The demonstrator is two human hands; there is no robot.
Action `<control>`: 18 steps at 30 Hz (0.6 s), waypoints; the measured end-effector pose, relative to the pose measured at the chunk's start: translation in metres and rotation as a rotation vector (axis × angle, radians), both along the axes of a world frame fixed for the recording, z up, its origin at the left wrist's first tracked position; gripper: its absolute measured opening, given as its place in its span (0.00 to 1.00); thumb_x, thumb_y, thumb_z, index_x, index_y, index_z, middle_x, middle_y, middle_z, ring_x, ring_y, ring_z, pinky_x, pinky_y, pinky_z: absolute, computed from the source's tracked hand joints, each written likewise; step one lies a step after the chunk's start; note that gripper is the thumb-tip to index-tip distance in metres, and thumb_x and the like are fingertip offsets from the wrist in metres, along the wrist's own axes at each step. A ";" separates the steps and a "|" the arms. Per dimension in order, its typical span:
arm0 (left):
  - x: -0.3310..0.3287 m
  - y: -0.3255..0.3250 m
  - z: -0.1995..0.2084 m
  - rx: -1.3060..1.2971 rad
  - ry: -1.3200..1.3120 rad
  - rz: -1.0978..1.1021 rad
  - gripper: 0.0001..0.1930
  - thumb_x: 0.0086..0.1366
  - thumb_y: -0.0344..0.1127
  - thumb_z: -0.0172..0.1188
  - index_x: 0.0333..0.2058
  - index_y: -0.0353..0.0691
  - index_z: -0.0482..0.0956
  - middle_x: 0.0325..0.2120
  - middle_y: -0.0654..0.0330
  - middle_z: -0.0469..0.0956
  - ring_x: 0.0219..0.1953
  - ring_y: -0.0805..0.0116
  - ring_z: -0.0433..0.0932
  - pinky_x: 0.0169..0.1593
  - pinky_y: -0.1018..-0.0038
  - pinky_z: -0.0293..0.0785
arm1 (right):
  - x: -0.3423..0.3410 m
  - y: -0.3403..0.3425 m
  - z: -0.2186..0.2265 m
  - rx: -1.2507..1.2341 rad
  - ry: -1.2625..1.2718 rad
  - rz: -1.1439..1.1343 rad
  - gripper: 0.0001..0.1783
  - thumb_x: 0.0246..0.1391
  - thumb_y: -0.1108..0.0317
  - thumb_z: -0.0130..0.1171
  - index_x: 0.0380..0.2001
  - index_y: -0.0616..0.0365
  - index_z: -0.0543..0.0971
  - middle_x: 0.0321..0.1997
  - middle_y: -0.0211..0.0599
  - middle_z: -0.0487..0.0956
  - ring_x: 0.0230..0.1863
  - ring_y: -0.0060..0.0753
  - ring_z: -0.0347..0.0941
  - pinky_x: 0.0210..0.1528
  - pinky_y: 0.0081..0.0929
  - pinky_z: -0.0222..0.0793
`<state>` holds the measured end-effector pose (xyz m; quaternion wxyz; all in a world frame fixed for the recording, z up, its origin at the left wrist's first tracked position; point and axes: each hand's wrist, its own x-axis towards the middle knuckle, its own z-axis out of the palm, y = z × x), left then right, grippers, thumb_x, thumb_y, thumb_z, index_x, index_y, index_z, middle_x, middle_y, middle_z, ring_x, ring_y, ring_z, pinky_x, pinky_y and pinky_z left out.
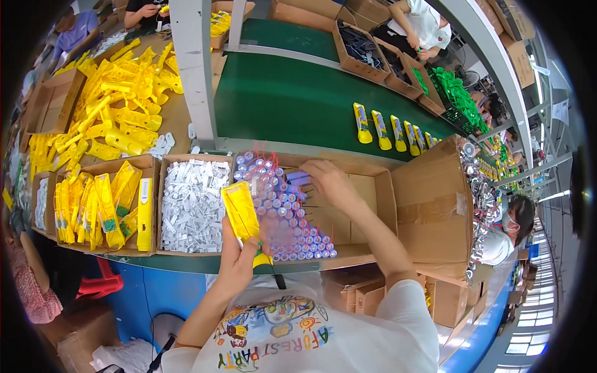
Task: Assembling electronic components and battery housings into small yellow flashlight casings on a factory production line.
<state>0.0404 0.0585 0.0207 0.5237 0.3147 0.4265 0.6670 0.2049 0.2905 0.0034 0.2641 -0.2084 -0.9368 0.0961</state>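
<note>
My left hand (pixel 235 260) is closed around the lower end of a yellow plastic casing (pixel 240 208), held upright with its open inner side showing. My right hand (pixel 328 181) reaches over a cardboard box (pixel 379 227) and pinches a purple cylindrical battery (pixel 298 178). Below and left of it, many more purple batteries (pixel 314 247) with thin red wires stand packed in the same box. Against my left side of that box is another one full of small white plastic parts (pixel 194 202). The lower tip of the casing is partly hidden by my fingers.
Farther left, a box holds yellow casings with green boards (pixel 106 211); behind it lies a heap of yellow parts (pixel 127 93). Filled yellow casings (pixel 362 124) line the green conveyor (pixel 280 93). A grey post (pixel 194 68) rises behind the boxes. Co-workers sit around, one far right (pixel 507 233).
</note>
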 end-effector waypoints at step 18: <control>0.020 -0.004 -0.006 -0.065 0.162 -0.045 0.26 0.65 0.25 0.46 0.61 0.38 0.51 0.37 0.57 0.71 0.32 0.71 0.74 0.35 0.73 0.73 | 0.008 -0.081 0.068 -1.515 0.095 0.004 0.12 0.51 0.73 0.64 0.39 0.60 0.76 0.33 0.30 0.80 0.34 0.17 0.75 0.37 0.20 0.73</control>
